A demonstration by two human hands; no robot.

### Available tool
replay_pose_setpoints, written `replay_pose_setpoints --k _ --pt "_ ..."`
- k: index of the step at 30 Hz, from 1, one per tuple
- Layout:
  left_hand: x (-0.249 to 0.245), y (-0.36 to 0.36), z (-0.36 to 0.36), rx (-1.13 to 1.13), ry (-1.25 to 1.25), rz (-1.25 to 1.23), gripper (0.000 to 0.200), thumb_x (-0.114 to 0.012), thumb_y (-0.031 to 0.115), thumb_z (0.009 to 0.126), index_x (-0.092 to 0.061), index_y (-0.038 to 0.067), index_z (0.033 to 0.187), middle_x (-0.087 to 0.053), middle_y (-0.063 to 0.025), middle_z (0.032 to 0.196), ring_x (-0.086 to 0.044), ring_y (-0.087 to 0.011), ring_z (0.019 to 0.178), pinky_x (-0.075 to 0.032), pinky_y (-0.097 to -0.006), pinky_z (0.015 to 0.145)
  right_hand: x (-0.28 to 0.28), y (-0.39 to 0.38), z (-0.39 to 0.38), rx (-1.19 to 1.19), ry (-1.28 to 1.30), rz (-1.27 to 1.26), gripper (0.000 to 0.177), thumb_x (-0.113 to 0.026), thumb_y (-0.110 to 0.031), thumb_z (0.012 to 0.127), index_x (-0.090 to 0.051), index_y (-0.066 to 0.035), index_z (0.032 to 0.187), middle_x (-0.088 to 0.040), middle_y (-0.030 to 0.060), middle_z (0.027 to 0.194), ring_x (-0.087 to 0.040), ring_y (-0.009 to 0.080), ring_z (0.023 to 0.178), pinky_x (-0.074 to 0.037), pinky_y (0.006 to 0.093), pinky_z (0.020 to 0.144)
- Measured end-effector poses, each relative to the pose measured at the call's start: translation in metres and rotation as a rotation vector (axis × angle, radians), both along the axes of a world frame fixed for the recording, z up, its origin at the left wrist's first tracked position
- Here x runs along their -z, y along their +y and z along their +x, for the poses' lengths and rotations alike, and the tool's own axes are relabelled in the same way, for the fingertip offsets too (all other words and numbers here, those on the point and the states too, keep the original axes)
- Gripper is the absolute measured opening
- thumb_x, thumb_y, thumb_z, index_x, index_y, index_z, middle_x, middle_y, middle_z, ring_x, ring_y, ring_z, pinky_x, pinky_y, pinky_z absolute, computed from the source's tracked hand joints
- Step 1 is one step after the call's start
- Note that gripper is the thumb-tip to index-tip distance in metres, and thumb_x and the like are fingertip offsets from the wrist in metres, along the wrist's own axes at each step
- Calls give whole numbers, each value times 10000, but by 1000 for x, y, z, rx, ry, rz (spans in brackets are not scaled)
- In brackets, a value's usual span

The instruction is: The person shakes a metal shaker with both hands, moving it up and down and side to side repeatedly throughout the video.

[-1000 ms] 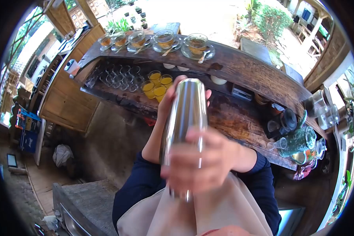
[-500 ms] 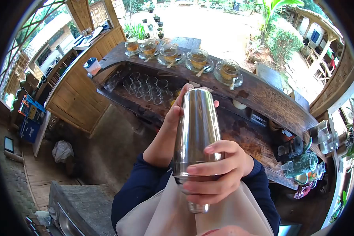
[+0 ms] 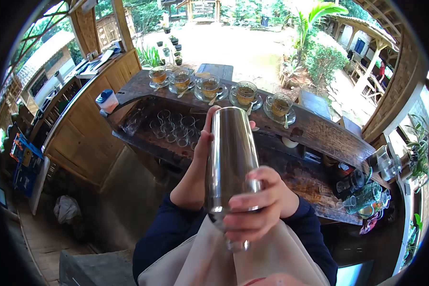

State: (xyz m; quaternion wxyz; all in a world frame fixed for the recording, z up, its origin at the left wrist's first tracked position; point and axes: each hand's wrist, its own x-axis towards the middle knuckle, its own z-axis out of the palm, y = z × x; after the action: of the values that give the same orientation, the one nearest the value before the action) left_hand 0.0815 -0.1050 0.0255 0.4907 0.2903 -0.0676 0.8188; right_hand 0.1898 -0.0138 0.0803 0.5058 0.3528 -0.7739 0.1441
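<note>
A steel shaker [image 3: 231, 162] stands upright before the wooden surface [image 3: 314, 128], right hand [image 3: 255, 209] grasping its lower seam, left hand [image 3: 202, 143], partly hidden, seemingly gripping behind; firm pressure at both ends should keep it sealed.

An open-air drinks bar set in a garden. A curved wooden worktop [image 3: 319, 131] carries a row of tea cups [image 3: 245, 93] on saucers, and a lower shelf [image 3: 140, 140] holds empty glasses [image 3: 174, 128] (a good many). A steel cocktail shaker [image 3: 231, 152] is in hand, and glass pitchers [image 3: 367, 200] stand at the right. Beyond lie a sunlit yard [image 3: 243, 43], plants [image 3: 321, 59] and wooden pavilions [image 3: 367, 33].
</note>
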Motion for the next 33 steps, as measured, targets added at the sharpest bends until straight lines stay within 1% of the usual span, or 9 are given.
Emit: replay_pose_setpoints --k 6,10,13,16,21,25,27,29,33 --pt "48 47 -30 -31 -128 -490 392 -417 317 939 -555 17 1150 -633 -132 1072 -627 -279 950 -516 -418 832 30 18 -22 235 -281 -833 476 -783 -230 667 -598 -6 1044 -567 178 1152 -545 291 1089 -411 378 931" --pt "-28 31 -11 595 37 -119 451 -441 297 945 -459 -34 1250 -544 -231 1206 -572 -346 1073 -492 -452 892 -28 -16 53 293 -126 121 367 -786 -240 663 -615 -230 987 -600 89 1053 -592 309 990 -428 467 918" --pt "-13 44 26 278 210 119 570 -457 430 928 -428 -4 1297 -513 -234 1250 -555 -351 1100 -494 -416 903 -11 -17 52 -9 446 228 373 -770 -174 658 -617 -288 978 -595 55 987 -596 243 963 -436 441 903" --pt "18 97 19 635 -3 -230 418 -463 372 924 -528 54 1188 -602 -148 1133 -612 -259 992 -508 -384 871 8 37 67 456 -27 -1 458 -758 -222 635 -610 -58 1037 -586 123 1080 -594 282 965 -470 383 824" --pt "0 115 79 240 -123 -331 412 -405 348 926 -533 43 1172 -609 -121 1117 -619 -257 977 -516 -417 859 -12 60 91 428 -86 -472 449 -735 -256 669 -602 15 1001 -601 187 1074 -574 374 1040 -459 422 888" --pt "-44 87 138 1065 -100 22 770 -540 557 844 -308 77 1399 -523 -152 1260 -549 -288 1116 -454 -457 948 -46 17 174 356 217 293 187 -560 -224 844 -616 -168 1014 -618 40 1117 -582 284 1065 -396 506 928" --pt "-40 110 169 699 87 -31 840 -534 596 831 -254 75 1427 -469 -164 1314 -542 -290 1119 -450 -452 947 -44 36 197 396 283 303 184 -563 -224 843 -621 -154 1002 -621 49 1106 -591 282 1050 -414 500 908" --pt "-55 139 190 1229 -127 78 731 -470 576 874 -350 51 1367 -491 -157 1290 -549 -292 1101 -456 -444 940 -37 63 218 438 398 303 181 -567 -222 840 -633 -126 978 -627 66 1084 -609 277 1021 -450 487 868" --pt "-39 226 226 569 209 -67 405 -387 338 949 -509 25 1176 -609 -127 1057 -608 -265 981 -492 -420 901 -34 105 246 691 258 -316 349 -704 -226 735 -626 -50 1026 -624 132 1050 -607 283 1019 -454 468 870"
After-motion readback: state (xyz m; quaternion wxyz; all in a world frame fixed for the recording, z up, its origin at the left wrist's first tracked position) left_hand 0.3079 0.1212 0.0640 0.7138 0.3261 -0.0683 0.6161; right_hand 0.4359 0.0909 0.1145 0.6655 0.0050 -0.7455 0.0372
